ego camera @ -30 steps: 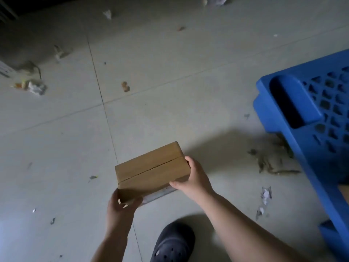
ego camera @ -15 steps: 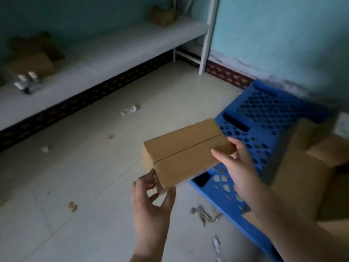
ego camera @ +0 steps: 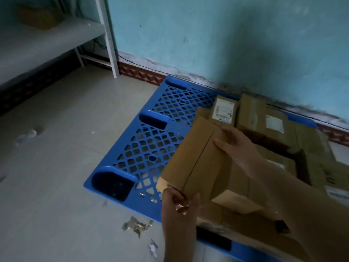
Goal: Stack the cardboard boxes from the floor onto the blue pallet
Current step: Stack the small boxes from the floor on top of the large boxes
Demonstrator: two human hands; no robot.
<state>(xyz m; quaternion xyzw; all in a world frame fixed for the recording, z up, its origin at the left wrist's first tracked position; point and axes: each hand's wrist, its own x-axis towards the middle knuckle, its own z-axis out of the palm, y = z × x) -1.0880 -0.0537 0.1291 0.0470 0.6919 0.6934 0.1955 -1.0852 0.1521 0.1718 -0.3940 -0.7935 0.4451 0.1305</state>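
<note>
You hold a plain brown cardboard box [ego camera: 196, 157] in the centre of the frame, a flat rectangular carton with a straight seam down its top face. Your left hand [ego camera: 179, 208] pinches its near corner at lower centre, thumb on top and fingers curled under. Your right hand [ego camera: 238, 148] is clamped on the far right edge, fingers spread across the smooth top. The box hangs tilted over the blue pallet [ego camera: 143, 154], a moulded plastic grid of diamond-shaped holes with rounded pockets along its left rim. At centre right, other cardboard boxes [ego camera: 264, 118] crowd the pallet's right part, some with white labels; the held box overlaps them, and you cannot tell whether it touches them. The pallet lies on a pale tiled floor [ego camera: 56, 186] strewn with paper scraps [ego camera: 137, 226] at lower centre. A scuffed turquoise wall [ego camera: 207, 35] with a red patterned skirting fills the top, and a white metal shelf [ego camera: 47, 40] stands at upper left.
</note>
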